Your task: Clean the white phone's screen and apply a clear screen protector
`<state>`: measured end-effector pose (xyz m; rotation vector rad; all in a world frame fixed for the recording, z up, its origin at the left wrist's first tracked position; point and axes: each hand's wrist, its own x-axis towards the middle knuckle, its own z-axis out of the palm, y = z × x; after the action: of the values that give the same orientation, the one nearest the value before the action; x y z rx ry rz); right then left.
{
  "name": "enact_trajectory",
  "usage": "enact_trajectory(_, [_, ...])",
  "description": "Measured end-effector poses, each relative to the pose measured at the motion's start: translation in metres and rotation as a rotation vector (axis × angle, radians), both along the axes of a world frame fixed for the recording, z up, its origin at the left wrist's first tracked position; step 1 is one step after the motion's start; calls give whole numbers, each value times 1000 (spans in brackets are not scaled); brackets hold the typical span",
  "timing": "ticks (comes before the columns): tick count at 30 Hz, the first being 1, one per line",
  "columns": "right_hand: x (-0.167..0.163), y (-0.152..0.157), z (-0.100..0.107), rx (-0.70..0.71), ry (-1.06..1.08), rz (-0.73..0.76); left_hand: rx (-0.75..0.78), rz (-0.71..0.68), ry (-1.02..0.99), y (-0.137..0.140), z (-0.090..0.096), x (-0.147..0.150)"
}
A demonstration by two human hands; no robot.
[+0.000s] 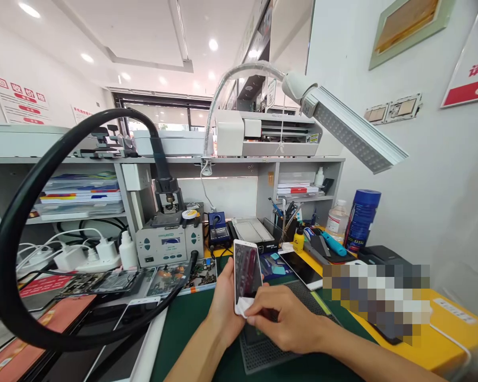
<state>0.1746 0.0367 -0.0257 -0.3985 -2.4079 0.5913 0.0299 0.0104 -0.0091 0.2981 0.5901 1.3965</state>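
A white-framed smartphone (247,270) stands tilted up in my left hand (223,297), its dark screen facing me. My left fingers wrap around the phone's side and back, partly hidden behind it. Pinched in the fingertips of my right hand (292,318) is a small white wipe (245,306), pressed against the lower end of the phone. Below my hands lies a dark grey perforated mat (263,356) on the green work surface (187,323). Part of a dark flat item on that mat is covered by my right hand.
A hot-air station (169,246) with a thick black hose (8,228) arches over the left side. A white tablet (301,269) lies beyond my right hand, near a yellow bottle (298,239). Several phones and boards crowd the left. An LED lamp (354,127) hangs at upper right.
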Motion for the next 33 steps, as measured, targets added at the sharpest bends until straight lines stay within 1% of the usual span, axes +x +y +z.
enact_trajectory(4, [-4, -8, -1, 72, 16, -3, -41, -60, 60, -5, 0, 8])
enact_trajectory(7, [-5, -7, 1, 94, 77, -32, -2, -82, 72, -6, -2, 11])
enact_trajectory(9, [-6, -3, 4, 81, 114, -80, 32, -113, 79, -5, -5, 12])
enact_trajectory(12, [-9, 10, 11, -11, 152, -182, 64, -151, 156, -4, -9, 12])
enact_trajectory(15, [-14, 28, 21, -116, 214, -273, 75, -174, 314, -3, -12, 9])
enact_trajectory(17, [-19, 41, 28, -161, 281, -317, 91, -165, 400, -2, -12, 7])
enact_trajectory(20, [-25, 50, 36, -218, 344, -349, 119, -137, 432, 1, -13, 5])
enact_trajectory(22, [-28, 46, 35, -275, 330, -317, 114, -127, 429, 4, -14, 3])
enact_trajectory(26, [-31, 27, 20, -495, 135, -158, 39, -132, 401, 4, -15, -3])
enact_trajectory(28, [-33, 20, 14, -561, 80, -138, 26, -146, 398, 2, -14, -5])
enact_trajectory(30, [-33, 18, 13, -554, 89, -176, 28, -149, 412, 1, -13, -4])
enact_trajectory(33, [-31, 28, 20, -428, 205, -285, 50, -154, 454, 0, -11, 1])
